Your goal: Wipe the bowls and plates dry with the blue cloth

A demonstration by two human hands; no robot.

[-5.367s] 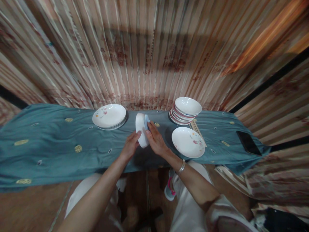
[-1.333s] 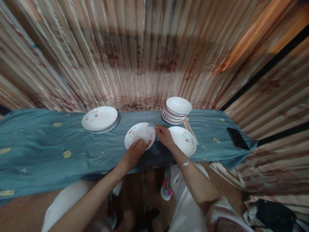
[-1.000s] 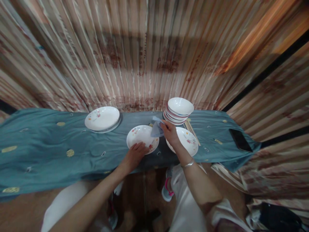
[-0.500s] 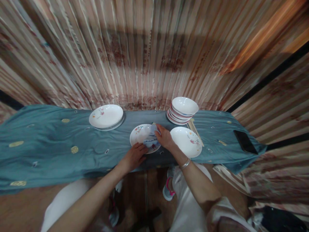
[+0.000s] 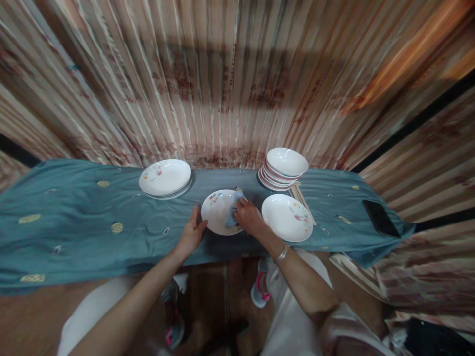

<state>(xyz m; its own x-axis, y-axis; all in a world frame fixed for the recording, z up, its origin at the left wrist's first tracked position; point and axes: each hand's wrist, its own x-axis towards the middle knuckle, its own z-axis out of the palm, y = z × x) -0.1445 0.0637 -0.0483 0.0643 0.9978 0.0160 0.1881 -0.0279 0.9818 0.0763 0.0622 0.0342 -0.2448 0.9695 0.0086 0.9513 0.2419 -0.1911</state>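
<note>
A white plate with a floral rim [image 5: 217, 217] lies at the middle of the cloth-covered table. My right hand [image 5: 250, 216] grips a light blue cloth [image 5: 233, 210] and presses it on the plate's right half. At the plate's left edge is my left hand [image 5: 192, 232], fingers stretched out and thumb apart, close to the rim; whether it touches I cannot tell. Just right of my right hand lies another white floral plate [image 5: 284, 220].
Stacked white plates [image 5: 166, 178] stand at the back left, and a stack of bowls [image 5: 284, 168] at the back right. Chopsticks [image 5: 303, 200] lie beside the bowls. A black phone [image 5: 380, 217] rests near the right end of the teal tablecloth [image 5: 148, 227]. A curtain hangs behind.
My left hand has moved left off the plate's front to its left edge, fingers now spread. The cloth under my right hand has shifted and bunched on the plate's right side.
</note>
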